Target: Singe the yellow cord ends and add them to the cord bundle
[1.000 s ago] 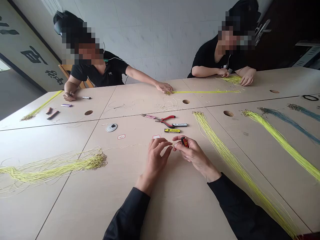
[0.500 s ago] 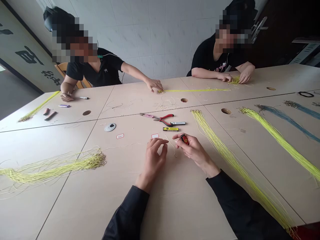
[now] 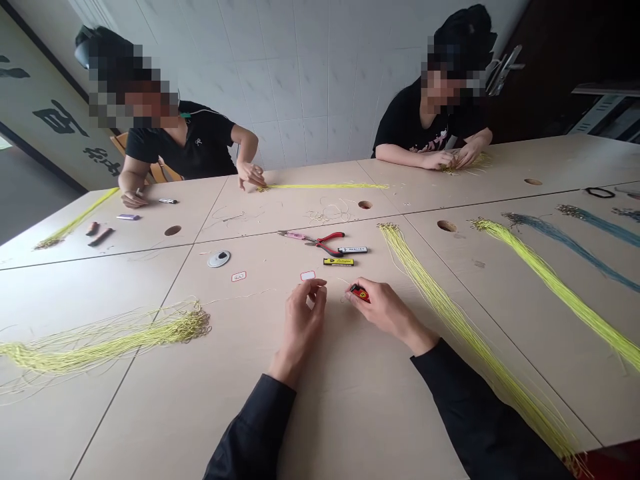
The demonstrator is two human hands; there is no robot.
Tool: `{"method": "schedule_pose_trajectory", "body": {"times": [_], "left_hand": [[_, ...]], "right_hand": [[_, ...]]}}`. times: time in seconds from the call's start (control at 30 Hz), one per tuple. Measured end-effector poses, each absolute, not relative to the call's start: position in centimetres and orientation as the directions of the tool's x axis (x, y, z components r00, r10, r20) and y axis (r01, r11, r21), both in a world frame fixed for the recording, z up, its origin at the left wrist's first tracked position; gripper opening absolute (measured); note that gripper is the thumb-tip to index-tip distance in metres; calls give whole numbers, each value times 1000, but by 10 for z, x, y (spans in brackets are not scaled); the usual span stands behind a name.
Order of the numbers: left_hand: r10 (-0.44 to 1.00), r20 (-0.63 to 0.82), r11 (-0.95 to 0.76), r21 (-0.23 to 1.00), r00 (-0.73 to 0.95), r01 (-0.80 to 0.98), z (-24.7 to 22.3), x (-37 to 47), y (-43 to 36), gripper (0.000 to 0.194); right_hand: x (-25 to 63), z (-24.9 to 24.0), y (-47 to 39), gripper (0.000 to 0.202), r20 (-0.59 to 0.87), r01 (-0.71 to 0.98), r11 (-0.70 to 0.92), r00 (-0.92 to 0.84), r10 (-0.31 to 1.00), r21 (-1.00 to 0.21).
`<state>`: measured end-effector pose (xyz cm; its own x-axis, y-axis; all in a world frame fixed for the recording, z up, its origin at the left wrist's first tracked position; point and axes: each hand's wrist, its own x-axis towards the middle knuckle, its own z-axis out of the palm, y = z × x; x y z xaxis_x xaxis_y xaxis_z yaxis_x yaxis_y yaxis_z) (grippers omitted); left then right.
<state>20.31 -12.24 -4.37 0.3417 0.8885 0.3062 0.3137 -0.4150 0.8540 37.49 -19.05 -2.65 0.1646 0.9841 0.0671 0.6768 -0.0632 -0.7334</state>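
Lighter (image 3: 362,293) sat in right hand (image 3: 387,310), at about two o'clock from left hand (image 3: 301,323). Right fingers bent, closed around it. Left fingers curled, thumb near forefinger; could not tell whether they pinched anything. Pale table (image 3: 350,413) held pliers (image 3: 331,237) at twelve o'clock, yellow cords (image 3: 125,341) at nine. Co-workers (image 3: 210,140) sat at eleven and one, before tiled wall (image 3: 300,80). Lighter looked red, black-ended, yellow-marked.

Glossy plastic red lighter (image 3: 361,294), metal pliers (image 3: 320,242) with smooth plastic grips (image 3: 334,235), matt cloth sleeves (image 3: 260,408), smooth tabletop (image 3: 350,420).
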Motion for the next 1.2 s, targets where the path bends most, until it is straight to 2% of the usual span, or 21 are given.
{"method": "schedule_pose_trajectory", "body": {"times": [0.1,0.23,0.43,0.7,0.83,1.1,1.2], "left_hand": [[849,265,-423,860,456,287,-44,203,-123,17],[842,211,-369,897,497,244,-46,203,-122,20],[888,100,-160,982,449,98,-47,201,-117,22],[887,44,-60,998,460,20,-46,203,-117,21],[879,58,-81,996,473,30,-45,204,-117,22],[886,159,-253,953,436,168,-47,202,-120,14],[880,143,-232,962,454,146,-48,202,-120,15]], "right_hand": [[368,-26,-191,26,166,518,11,255,952,-856],[358,-27,-191,27,180,424,51,270,946,-904],[354,-30,-190,23,152,387,51,233,961,-921],[351,-29,-190,22,162,387,64,226,960,-920],[353,-28,-189,22,154,402,54,220,963,-914],[357,-30,-188,26,95,434,-3,205,974,-901],[359,-30,-189,25,99,455,-2,197,975,-891]]}}
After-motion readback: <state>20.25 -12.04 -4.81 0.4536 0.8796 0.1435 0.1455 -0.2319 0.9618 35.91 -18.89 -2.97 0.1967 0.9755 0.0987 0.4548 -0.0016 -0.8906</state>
